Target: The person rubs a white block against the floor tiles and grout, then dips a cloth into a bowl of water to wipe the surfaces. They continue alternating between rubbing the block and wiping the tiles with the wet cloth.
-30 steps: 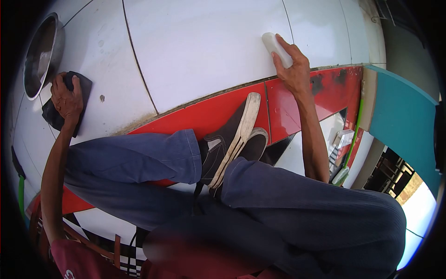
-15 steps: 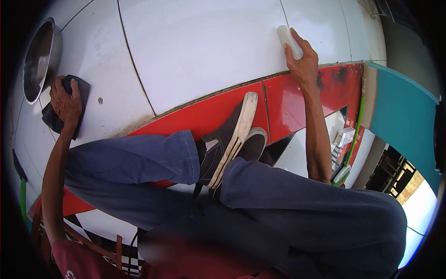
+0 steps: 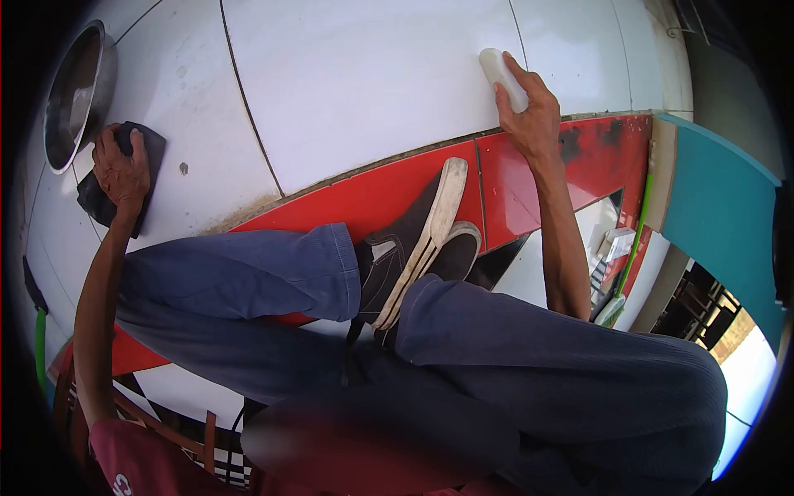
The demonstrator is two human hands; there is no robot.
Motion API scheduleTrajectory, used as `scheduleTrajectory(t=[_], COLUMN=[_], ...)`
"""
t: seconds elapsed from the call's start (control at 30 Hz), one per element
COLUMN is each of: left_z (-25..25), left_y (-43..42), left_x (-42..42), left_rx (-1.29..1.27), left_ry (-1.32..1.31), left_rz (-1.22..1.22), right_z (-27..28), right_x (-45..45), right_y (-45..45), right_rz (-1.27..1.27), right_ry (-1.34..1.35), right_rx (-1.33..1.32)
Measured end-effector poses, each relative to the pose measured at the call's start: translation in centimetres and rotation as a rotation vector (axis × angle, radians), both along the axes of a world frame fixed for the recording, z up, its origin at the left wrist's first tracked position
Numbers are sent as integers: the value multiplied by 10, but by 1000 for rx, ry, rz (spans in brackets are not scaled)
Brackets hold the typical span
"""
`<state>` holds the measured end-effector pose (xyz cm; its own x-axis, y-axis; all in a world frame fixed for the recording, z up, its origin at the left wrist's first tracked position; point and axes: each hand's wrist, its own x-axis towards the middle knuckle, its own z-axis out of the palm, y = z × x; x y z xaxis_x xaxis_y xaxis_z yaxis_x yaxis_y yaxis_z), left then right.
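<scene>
My right hand (image 3: 533, 120) is closed around a white, rounded oblong block (image 3: 494, 68), which rests against the white tiled surface (image 3: 356, 91) near a tile joint. The block's exact kind is unclear. On the left, my left hand (image 3: 122, 169) grips a black, angular folded piece (image 3: 150, 153) lying on the tiles. Its fingers curl over the top, and part of the piece is hidden beneath the palm. Just beyond that hand stands a round metal bowl (image 3: 106, 78) with dark contents that look like water.
Red tiles (image 3: 517, 194) border the white surface on my side. My crossed legs and dark shoes (image 3: 405, 248) are below. At right are a teal panel (image 3: 715, 190), a green strip (image 3: 635, 248) and a small white box (image 3: 616, 244). A green-handled tool (image 3: 40, 347) lies far left.
My right hand has slid a little to the left over the tiles with the white block. The left hand keeps its place on the black piece; the view has shifted slightly.
</scene>
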<state>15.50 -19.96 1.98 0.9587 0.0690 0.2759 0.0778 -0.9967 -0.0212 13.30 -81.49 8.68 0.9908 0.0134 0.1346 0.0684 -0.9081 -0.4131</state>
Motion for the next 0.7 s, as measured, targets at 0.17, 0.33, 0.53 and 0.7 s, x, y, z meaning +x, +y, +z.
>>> scheduleTrajectory(t=[0.17, 0.33, 0.53, 0.7], left_z=[-1, 0, -3, -1], left_y=[-3, -3, 3, 2], left_x=[2, -1, -1, 1], left_rx=[4, 1, 4, 4], left_ry=[-34, -23, -26, 3], left_rz=[2, 10, 3, 10], right_z=[5, 6, 6, 6], right_x=[-3, -13, -14, -11], right_y=[4, 16, 19, 14], right_rz=[40, 144, 72, 32], right_ry=[38, 57, 40, 36], right_rx=[5, -30, -36, -56])
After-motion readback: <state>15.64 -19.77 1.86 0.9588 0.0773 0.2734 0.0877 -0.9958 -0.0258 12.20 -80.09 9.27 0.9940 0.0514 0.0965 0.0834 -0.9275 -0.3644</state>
